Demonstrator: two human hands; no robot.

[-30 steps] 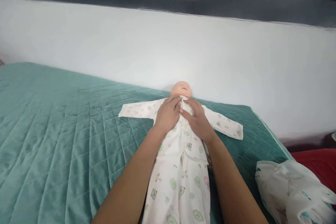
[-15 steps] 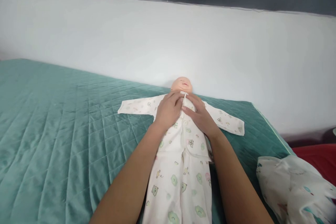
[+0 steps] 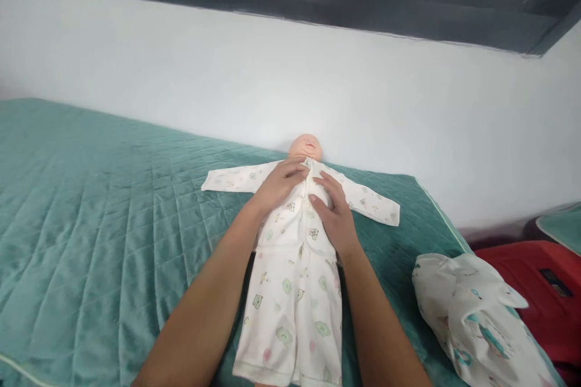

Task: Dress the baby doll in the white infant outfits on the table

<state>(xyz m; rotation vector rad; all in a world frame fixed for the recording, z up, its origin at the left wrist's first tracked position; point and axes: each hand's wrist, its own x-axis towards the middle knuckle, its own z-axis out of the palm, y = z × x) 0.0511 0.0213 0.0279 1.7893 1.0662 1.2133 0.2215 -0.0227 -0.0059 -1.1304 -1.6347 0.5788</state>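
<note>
A baby doll [image 3: 306,146] lies on its back, dressed in a white baby top [image 3: 290,217] and matching trousers [image 3: 284,314] with green and pink animal prints. Both sleeves stretch out sideways. My left hand [image 3: 282,182] rests on the upper chest beside the collar, its fingers extended over the cloth. Lower on the chest, across the front opening, my right hand [image 3: 336,211] touches the top with its fingers spread. The doll's hands are hidden inside the sleeves.
A green quilted cover [image 3: 113,224] lies under the doll, against a white wall [image 3: 227,72]. To the right sits a bunched white printed cloth [image 3: 472,308], with a red case [image 3: 535,290] beyond it. A dark window frame [image 3: 318,0] runs above.
My right hand has slid down from the collar and its fingers have spread, away from my left hand. My left hand stays near the collar. The view has shifted, showing the trouser hems.
</note>
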